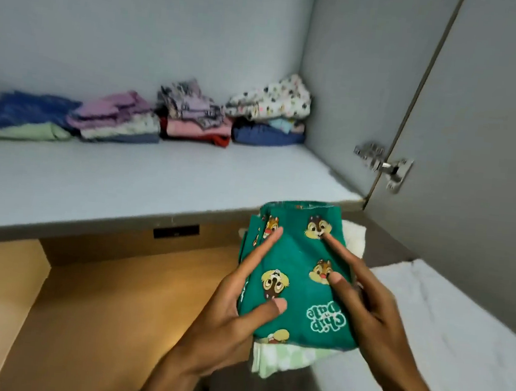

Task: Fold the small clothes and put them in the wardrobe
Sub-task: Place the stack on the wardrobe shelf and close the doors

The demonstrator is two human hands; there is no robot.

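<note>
Both hands gripped a small stack of folded clothes, topped by a green cartoon-print garment point(298, 268); it sat between the left hand point(232, 316) and the right hand point(363, 303), just short of the shelf point(156, 185) beyond the fingertips. Each hand seemed to pinch with thumb on top, other fingers hidden beneath. The bundle's long axis ran away from the wrists, its far end tipped toward the shelf. The checked piece point(278, 359) below hung loose and could likely slip out or unfold if the grip eased.
</note>
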